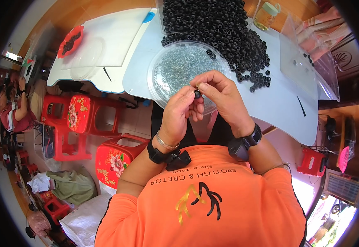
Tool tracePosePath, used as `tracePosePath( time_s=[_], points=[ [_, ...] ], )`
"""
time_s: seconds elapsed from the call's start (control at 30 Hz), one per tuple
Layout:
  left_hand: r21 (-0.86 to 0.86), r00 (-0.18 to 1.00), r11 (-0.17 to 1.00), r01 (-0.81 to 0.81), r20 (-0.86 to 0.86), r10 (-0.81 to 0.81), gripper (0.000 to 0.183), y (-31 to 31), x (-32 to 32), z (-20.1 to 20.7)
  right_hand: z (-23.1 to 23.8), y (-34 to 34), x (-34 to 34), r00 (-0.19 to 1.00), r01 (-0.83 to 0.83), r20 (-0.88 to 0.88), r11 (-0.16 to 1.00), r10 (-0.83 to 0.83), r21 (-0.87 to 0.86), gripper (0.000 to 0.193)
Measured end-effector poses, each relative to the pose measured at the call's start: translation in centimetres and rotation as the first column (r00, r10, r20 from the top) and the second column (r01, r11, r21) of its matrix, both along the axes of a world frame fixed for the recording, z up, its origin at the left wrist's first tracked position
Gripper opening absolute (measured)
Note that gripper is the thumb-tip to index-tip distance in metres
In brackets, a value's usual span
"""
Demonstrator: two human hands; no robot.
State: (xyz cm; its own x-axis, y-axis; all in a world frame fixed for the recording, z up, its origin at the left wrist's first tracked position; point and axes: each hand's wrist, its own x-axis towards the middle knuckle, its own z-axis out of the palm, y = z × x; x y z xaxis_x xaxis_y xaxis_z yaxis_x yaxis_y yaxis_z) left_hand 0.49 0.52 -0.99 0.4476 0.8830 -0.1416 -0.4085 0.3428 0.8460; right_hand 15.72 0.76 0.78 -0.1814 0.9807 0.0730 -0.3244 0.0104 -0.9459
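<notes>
Both my hands meet over the near edge of a round clear tray (149,78). My left hand (176,113) is closed, with a small round black plastic piece (197,94) at its fingertips. Thumb and index finger of my right hand (224,96) pinch together just above that piece. A tiny metallic glint shows there, but what the right fingers hold is too small to name. Many small shiny pieces (171,68) cover the tray's bottom. A few black ring-shaped pieces (210,54) lie on top of them, near the far right rim.
A large heap of black hollow pieces (216,24) spreads behind and right of the tray on the pale table (276,96). A lidded jar (266,16) stands beyond. Left are a white board (113,37) and a red dish (70,41). Red stools (115,158) and another person (16,107) are further left.
</notes>
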Motion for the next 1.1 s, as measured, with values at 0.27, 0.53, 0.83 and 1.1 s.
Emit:
tracePosePath(
  time_s=[0.27,0.53,0.83,1.1],
  points=[
    [0.028,0.999,0.999,0.016,-0.033,-0.015,0.031,-0.2,-0.2,-0.4,-0.3,-1.1,0.3,0.908,0.101,0.356,0.939,-0.221,0.328,0.012],
    [0.083,1.0,0.997,0.006,0.001,-0.006,0.027,-0.2,-0.6,-0.1,0.3,-1.2,0.1,0.716,0.024,0.533,0.778,-0.452,0.627,0.023],
    [0.037,0.996,0.999,-0.037,0.077,0.034,0.027,-0.2,-1.4,-0.7,0.4,-0.4,0.1,0.731,-0.015,0.564,0.817,-0.385,0.577,0.023],
    [0.113,0.993,0.987,-0.118,0.041,0.114,0.027,0.7,-3.5,-0.9,1.8,1.2,2.6,0.646,-0.005,0.601,0.784,-0.471,0.62,0.016]
  ],
)
